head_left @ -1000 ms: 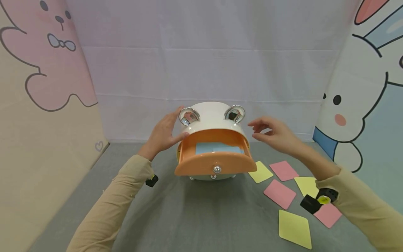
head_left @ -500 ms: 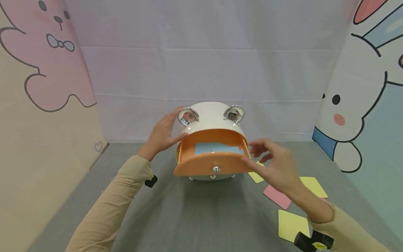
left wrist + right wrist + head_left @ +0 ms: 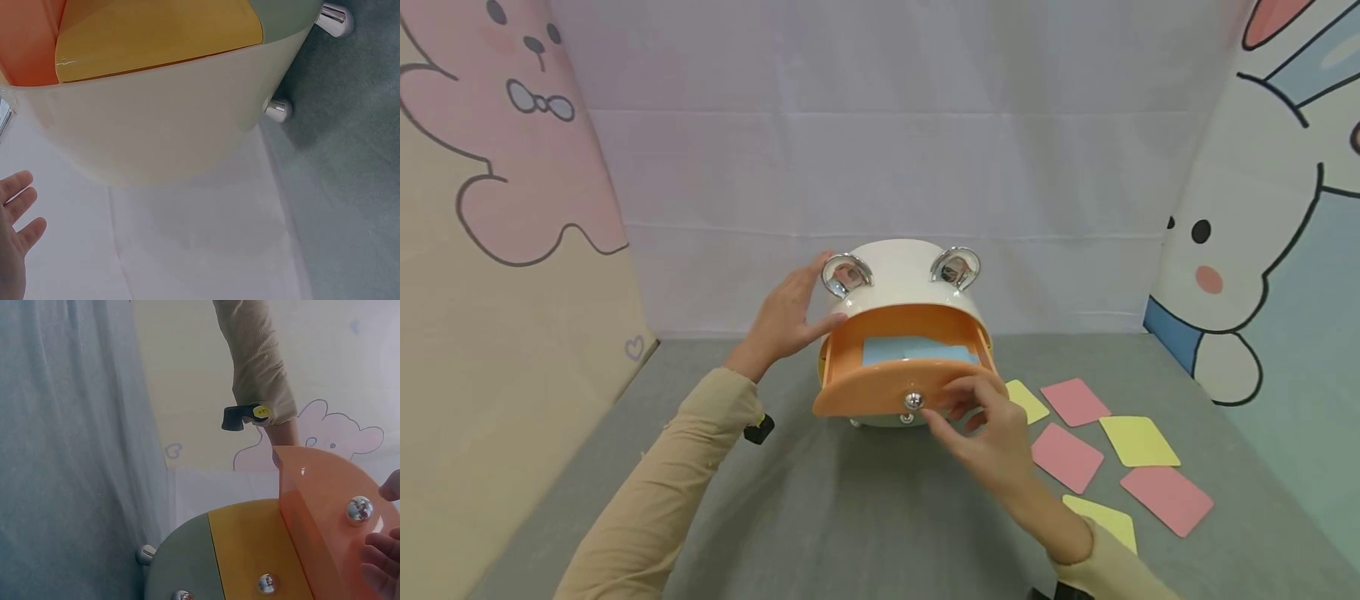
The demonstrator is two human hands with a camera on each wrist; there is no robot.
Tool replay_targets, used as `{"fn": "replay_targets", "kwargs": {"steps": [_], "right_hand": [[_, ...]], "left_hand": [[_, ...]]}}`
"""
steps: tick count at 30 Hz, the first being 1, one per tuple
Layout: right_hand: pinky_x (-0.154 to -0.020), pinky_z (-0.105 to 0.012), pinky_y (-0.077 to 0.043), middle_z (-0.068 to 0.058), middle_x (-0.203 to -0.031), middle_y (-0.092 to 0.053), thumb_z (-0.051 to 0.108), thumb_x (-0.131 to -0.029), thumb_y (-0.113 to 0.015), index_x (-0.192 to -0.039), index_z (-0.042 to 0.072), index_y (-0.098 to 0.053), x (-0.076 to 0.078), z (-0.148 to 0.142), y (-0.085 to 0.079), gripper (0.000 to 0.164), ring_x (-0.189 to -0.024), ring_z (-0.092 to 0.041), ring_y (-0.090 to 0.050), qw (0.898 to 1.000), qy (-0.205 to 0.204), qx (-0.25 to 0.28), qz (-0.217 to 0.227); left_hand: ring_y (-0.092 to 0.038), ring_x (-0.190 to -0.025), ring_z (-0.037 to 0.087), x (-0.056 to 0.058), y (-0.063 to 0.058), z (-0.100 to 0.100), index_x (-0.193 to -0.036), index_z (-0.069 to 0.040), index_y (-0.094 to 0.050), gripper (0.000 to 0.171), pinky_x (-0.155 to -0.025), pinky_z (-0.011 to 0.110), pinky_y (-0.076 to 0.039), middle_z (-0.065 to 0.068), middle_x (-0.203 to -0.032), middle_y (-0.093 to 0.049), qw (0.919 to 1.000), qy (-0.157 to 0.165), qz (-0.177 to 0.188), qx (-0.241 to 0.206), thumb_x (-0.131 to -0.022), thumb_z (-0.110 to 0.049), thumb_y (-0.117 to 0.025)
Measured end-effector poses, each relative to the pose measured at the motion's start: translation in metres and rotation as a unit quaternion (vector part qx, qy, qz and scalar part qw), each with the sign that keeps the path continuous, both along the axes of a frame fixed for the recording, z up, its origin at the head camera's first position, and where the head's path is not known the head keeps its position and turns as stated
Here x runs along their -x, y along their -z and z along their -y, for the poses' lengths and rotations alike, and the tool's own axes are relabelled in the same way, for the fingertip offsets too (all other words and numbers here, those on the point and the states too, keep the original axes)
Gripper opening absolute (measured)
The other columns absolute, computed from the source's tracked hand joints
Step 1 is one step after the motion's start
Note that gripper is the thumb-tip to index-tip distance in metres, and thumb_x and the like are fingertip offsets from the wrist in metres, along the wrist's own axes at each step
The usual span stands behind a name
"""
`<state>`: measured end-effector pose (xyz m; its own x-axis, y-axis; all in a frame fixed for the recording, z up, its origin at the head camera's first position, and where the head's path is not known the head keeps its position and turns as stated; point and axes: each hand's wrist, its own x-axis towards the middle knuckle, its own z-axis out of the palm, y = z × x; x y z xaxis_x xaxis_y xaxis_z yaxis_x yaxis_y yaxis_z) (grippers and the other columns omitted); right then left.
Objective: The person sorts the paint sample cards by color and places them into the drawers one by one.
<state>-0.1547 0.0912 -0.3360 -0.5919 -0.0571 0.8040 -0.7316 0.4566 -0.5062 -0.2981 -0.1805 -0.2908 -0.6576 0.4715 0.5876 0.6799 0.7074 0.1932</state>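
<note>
A small white drawer chest [image 3: 898, 271] with silver ears stands on the table. Its top orange drawer [image 3: 861, 392] is pulled out, with light blue paper [image 3: 910, 348] inside. On the chest's left side rests my left hand [image 3: 781, 321], thumb extended toward the front rim; the left wrist view shows its fingers [image 3: 24, 205] spread. My right hand [image 3: 992, 437] is at the drawer front, thumb and bent fingers around the silver knob [image 3: 360, 510] with a gap visible in the right wrist view. Below lie a yellow drawer [image 3: 247, 544] and a green one [image 3: 184, 556], both closed.
To the right on the grey tablecloth [image 3: 850, 533] lie several pink cards [image 3: 1167, 498] and yellow cards [image 3: 1139, 442]. A white cloth backdrop [image 3: 887, 150] hangs behind, with cartoon-printed panels [image 3: 1217, 250] on both sides.
My right hand has moved left and down, from the right of the chest, past the drawer's right corner, to the knob. The left hand and the drawer have stayed put.
</note>
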Motion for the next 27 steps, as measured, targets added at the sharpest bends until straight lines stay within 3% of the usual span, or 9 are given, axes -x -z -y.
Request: {"fn": "replay_targets", "kwargs": {"steps": [6,14,20,27], "right_hand": [[-0.046,-0.018,-0.045,0.001,-0.072,-0.065,0.008,-0.066,-0.078,-0.087,0.008,-0.06,0.001,0.016,0.005,0.028,-0.058,-0.01,-0.057,1.0,0.006,0.007,-0.005],[-0.045,-0.016,-0.044,0.002,-0.069,-0.063,0.015,-0.07,-0.074,-0.086,0.008,-0.06,0.005,0.028,0.015,0.022,-0.056,-0.008,-0.058,0.998,0.053,0.003,-0.032],[-0.045,-0.017,-0.044,0.0,-0.067,-0.062,0.016,-0.073,-0.07,-0.083,0.007,-0.06,0.004,0.032,0.017,0.018,-0.055,-0.01,-0.058,0.997,0.057,0.019,-0.04],[-0.046,-0.017,-0.045,0.001,-0.069,-0.062,0.012,-0.071,-0.069,-0.083,0.007,-0.059,0.007,0.036,0.017,0.017,-0.055,-0.011,-0.058,0.997,0.059,0.031,-0.029]], "left_hand": [[-0.039,-0.122,0.031,0.0,0.0,0.001,-0.147,-0.018,-0.014,0.088,-0.096,0.049,-0.035,0.008,-0.143,-0.034,1.0,-0.004,0.0,-0.002,-0.08,-0.072,-0.034],[-0.039,-0.123,0.031,-0.002,-0.001,-0.001,-0.147,-0.019,-0.014,0.084,-0.097,0.048,-0.034,0.006,-0.145,-0.032,1.0,-0.005,0.007,-0.002,-0.083,-0.065,-0.043],[-0.039,-0.123,0.031,0.0,0.0,-0.001,-0.147,-0.018,-0.015,0.083,-0.097,0.048,-0.034,0.007,-0.144,-0.034,1.0,-0.003,0.006,-0.003,-0.083,-0.058,-0.049],[-0.04,-0.122,0.031,0.001,0.0,-0.001,-0.147,-0.018,-0.015,0.084,-0.096,0.048,-0.035,0.008,-0.142,-0.036,1.0,-0.004,0.003,-0.002,-0.083,-0.063,-0.045]]}}
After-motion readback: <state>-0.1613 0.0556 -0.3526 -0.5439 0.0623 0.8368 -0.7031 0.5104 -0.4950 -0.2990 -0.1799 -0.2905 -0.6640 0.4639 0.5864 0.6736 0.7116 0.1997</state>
